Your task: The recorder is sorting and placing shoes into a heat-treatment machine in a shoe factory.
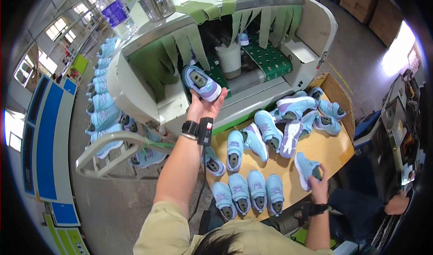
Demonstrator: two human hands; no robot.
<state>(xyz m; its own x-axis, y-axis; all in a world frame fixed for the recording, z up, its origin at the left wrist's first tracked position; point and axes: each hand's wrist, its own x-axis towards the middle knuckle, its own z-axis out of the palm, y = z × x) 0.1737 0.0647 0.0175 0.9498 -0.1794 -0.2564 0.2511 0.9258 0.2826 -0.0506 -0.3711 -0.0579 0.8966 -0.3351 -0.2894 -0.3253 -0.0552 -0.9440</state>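
Observation:
My left hand point(205, 105) is stretched forward, closed round a light blue and lilac shoe point(204, 86) with a dark last inside it. That shoe is raised in front of the machine's opening, beside a green perforated conveyor belt point(266, 58). Low on the right, my right hand point(319, 186) grips another light blue shoe point(306, 167) by its heel end, over the wooden table point(288, 183). Nearby, several matching shoes point(257, 189) stand in a row along the table's near edge. Farther back on it, more shoes point(293, 106) lie in a loose pile, one with its sole showing.
Green fabric strips point(266, 25) hang over the opening of the white machine point(135, 88). A metal pot point(156, 4) and a plastic bottle point(112, 9) stand on top. Left of it, a rack point(99, 153) bears several shoes. At right, another person's hand point(397, 204) shows.

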